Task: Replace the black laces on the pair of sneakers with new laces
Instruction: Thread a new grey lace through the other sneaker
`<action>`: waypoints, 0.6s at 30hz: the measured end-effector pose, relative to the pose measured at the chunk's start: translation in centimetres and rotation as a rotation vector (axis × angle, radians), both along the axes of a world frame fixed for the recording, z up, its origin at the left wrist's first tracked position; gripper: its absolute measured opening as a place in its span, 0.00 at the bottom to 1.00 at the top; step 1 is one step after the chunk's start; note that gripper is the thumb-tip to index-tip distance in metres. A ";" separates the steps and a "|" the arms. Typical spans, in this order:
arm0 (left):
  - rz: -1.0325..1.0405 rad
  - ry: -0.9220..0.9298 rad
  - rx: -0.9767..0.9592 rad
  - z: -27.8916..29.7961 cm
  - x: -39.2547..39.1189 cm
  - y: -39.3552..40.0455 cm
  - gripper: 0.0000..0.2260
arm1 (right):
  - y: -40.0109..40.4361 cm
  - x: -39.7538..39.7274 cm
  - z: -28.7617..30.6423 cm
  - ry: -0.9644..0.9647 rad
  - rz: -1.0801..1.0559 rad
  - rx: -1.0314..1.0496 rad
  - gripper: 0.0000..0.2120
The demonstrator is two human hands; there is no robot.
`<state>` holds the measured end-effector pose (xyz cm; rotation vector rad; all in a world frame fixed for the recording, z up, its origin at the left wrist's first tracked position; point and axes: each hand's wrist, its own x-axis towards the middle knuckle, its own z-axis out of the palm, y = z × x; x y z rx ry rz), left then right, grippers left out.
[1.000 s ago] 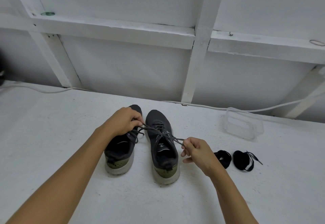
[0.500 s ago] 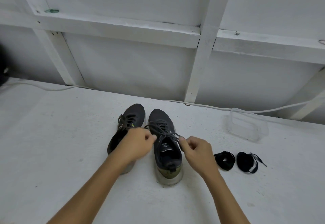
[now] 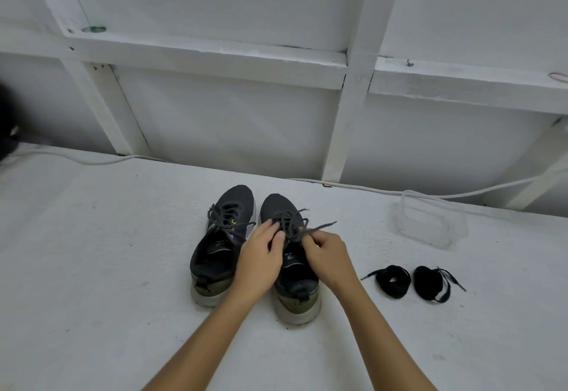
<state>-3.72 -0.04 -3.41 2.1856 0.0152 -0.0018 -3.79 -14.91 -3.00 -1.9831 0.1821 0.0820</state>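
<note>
Both sneakers [image 3: 222,237] lie lengthwise, toes toward the wall; left hand [image 3: 261,257] and right hand [image 3: 329,257] apparently pinch the right shoe's lace [image 3: 295,224].

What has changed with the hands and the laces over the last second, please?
The left hand moved from the left sneaker across to the right sneaker. The right hand came in closer, so the lace once stretched wide between them is now slack, and both hands work at the right sneaker's eyelets. Both sneakers, the two coiled new laces and the clear container stayed put.
</note>
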 end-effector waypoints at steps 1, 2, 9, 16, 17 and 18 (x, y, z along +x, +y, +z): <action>0.012 0.015 -0.035 -0.4 -0.8 0.0 0.18 | 0.1 -0.5 -0.3 0.005 -0.027 0.041 0.21; 0.009 0.026 -0.056 -0.8 -1.5 0.2 0.18 | 0.1 -1.0 -0.5 0.012 -0.047 0.080 0.19; -0.059 -0.559 0.271 0.2 -4.9 3.8 0.09 | 0.2 -5.2 -1.0 -0.063 0.031 0.222 0.12; 0.166 -0.373 0.148 1.1 -5.7 8.1 0.30 | 0.6 -8.4 -0.7 -0.142 0.055 0.130 0.35; 0.176 -0.273 0.038 0.9 -6.0 8.4 0.36 | 0.7 -8.5 -0.8 -0.137 0.061 0.127 0.37; 0.185 -0.189 -0.035 0.4 -6.3 8.7 0.41 | 0.8 -8.7 -1.0 -0.136 0.057 0.124 0.38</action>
